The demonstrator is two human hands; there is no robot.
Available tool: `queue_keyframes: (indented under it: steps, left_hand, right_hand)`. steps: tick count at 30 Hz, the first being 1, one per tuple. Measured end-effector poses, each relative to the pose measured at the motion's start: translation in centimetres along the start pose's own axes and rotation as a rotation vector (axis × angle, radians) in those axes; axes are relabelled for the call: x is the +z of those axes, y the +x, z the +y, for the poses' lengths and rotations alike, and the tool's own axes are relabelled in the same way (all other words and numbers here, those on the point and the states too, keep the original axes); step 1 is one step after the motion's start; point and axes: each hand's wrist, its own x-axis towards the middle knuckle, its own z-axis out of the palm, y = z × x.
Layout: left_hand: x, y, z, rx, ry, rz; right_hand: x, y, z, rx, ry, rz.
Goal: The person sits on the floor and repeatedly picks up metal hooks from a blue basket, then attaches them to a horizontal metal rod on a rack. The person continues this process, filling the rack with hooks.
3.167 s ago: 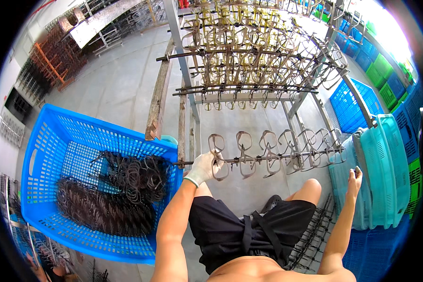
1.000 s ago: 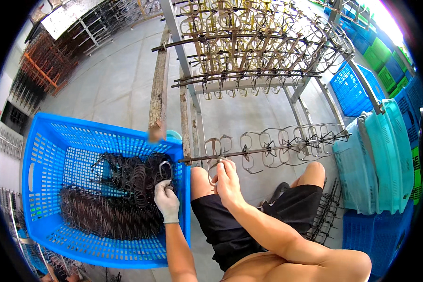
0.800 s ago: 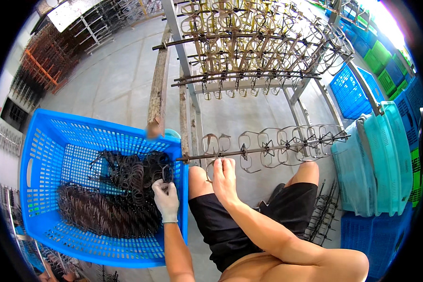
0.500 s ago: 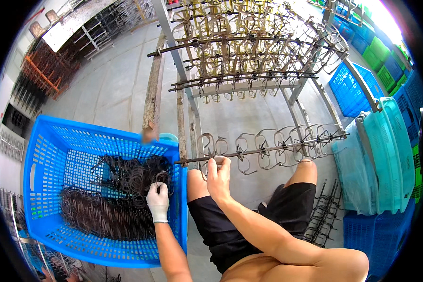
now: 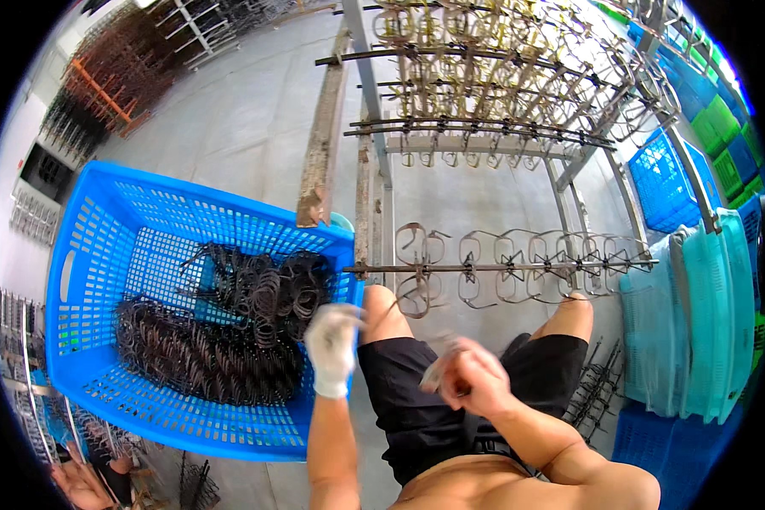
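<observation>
My left hand (image 5: pixel 331 344), in a white glove, is over the right rim of the blue crate (image 5: pixel 81 280); motion smears its fingers. In the crate lie dark, thin looped pieces (image 5: pixel 212 353) in dense rows and piles. My right hand (image 5: pixel 472 378) is in front of my lap with curled fingers, partly blurred; whatever they may hold cannot be made out. Beyond my knees runs a dark rod (image 5: pixel 527 267), with several thin wire loops (image 5: pixel 476 285), shaped like eyeglass frames, fixed along it. Neither hand touches the rod.
A metal rack (image 5: pixel 368 76) carries more rods full of wire loops (image 5: pixel 484 93). Its weathered bar (image 5: pixel 321 153) juts toward me beside the crate. Turquoise crates (image 5: pixel 697 314) are stacked at the right. Several bare dark rods (image 5: pixel 595 382) lie beside my right knee.
My left hand has risen out of the crate toward its right rim. My right hand has left the rod's left end and drawn back to my lap. The view has shifted slightly.
</observation>
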Motion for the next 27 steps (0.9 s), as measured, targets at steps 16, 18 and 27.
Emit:
queue_keyframes:
  steps: [16, 18, 27]
  left_hand:
    - [-3.4, 2.7, -3.5, -0.288, 0.862, 0.196]
    - [-3.6, 2.3, -4.0, -0.339, 0.917, 0.107]
    - [-0.8, 7.9, -2.9, -0.603, 1.177, -0.096]
  right_hand:
    - [-3.1, 7.0, -0.3, -0.234, -0.363, 0.689]
    - [-2.8, 7.4, -0.3, -0.226, -0.395, 0.690]
    - [-5.4, 9.8, 1.8, -0.455, -0.534, 0.799]
